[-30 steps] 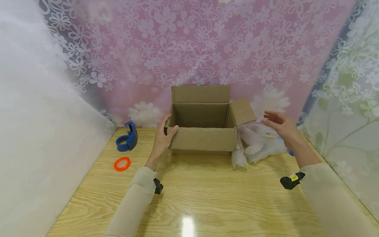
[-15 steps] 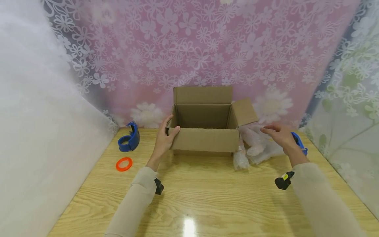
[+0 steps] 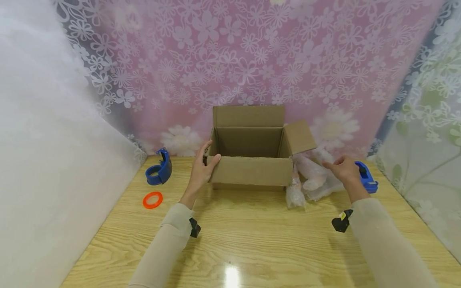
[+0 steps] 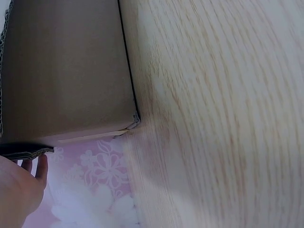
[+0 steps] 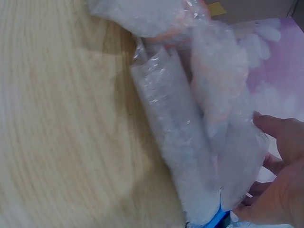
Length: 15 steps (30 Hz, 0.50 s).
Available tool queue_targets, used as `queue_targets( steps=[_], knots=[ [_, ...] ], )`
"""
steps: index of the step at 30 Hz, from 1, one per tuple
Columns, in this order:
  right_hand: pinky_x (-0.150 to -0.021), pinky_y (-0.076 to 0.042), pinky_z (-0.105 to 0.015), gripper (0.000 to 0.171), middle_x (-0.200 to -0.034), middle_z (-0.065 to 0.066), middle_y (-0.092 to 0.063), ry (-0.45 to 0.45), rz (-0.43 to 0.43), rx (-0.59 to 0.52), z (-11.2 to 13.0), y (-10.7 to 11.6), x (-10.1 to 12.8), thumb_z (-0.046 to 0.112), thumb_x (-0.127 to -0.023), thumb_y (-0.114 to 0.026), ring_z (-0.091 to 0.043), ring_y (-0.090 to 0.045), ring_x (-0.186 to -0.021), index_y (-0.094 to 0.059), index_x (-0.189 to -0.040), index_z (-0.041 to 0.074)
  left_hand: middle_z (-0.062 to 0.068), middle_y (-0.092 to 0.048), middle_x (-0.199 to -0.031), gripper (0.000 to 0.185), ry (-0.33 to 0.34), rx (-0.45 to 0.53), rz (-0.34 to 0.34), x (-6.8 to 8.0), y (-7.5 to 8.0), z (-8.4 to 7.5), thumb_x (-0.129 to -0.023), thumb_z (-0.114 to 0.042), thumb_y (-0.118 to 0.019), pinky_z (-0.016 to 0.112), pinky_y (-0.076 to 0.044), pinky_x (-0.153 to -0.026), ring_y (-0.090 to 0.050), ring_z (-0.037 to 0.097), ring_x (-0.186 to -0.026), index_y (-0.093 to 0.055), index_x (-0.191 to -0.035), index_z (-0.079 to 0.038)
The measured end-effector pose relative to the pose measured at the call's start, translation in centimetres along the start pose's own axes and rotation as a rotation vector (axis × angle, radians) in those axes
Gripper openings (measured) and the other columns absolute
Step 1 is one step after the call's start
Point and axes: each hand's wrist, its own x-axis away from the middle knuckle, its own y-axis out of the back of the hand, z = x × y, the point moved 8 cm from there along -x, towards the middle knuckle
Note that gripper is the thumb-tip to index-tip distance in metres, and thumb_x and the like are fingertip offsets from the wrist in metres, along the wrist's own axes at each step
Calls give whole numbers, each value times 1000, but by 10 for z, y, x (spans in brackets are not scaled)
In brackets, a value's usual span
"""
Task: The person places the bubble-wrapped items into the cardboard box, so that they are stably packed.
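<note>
In the head view my left hand (image 3: pixel 201 173) grips the left front corner of an open cardboard box (image 3: pixel 252 171), thumb on the front flap. The left wrist view shows fingers (image 4: pixel 42 167) curled at the edge of a flap of the box (image 4: pixel 71 71). My right hand (image 3: pixel 344 171) is over the bubble-wrapped bundles (image 3: pixel 312 176) to the right of the box. The right wrist view shows the right hand (image 5: pixel 280 175) with parted, bent fingers right at the edge of one bubble-wrapped piece (image 5: pixel 242 156).
A blue tape dispenser (image 3: pixel 163 170) and an orange-red ring (image 3: pixel 153 200) lie left of the box on the wooden table (image 3: pixel 259 232). Another blue tool (image 3: pixel 368 179) is beyond the right hand. A floral curtain (image 3: pixel 248 60) hangs behind.
My right hand has come down and slightly left from the air to the bubble-wrapped bundles, uncovering the blue tool on the right. The left hand keeps its place on the box.
</note>
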Motion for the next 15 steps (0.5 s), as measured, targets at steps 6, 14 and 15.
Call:
queue_targets(
  steps=[6, 14, 15],
  knots=[
    [-94, -46, -66, 75, -143, -44, -36, -59, 15, -89, -15, -1, -1, 41, -105, -59, -60, -44, -126, -28, -148, -12, -7, -33, -165, 67, 6, 16, 3, 1, -1, 0, -101, -50, -66, 61, -26, -120, -27, 24, -154, -40, -160, -33],
    [-110, -35, -70, 79, -164, -38, -15, -67, 103, -160, -18, 5, -1, 26, -107, -57, -60, -24, -145, -14, -163, -8, -7, -32, -166, 69, 8, 16, 3, 1, -1, 2, -100, -52, -65, 63, -27, -119, -27, 26, -154, -39, -161, -33],
    [-111, -34, -70, 78, -164, -37, -15, -60, 105, -170, -18, 6, -1, 25, -106, -57, -60, -23, -146, -15, -163, -7, -7, -32, -166, 69, 8, 14, 3, 1, -1, 2, -100, -53, -65, 63, -27, -119, -27, 26, -154, -39, -161, -33]
  ],
)
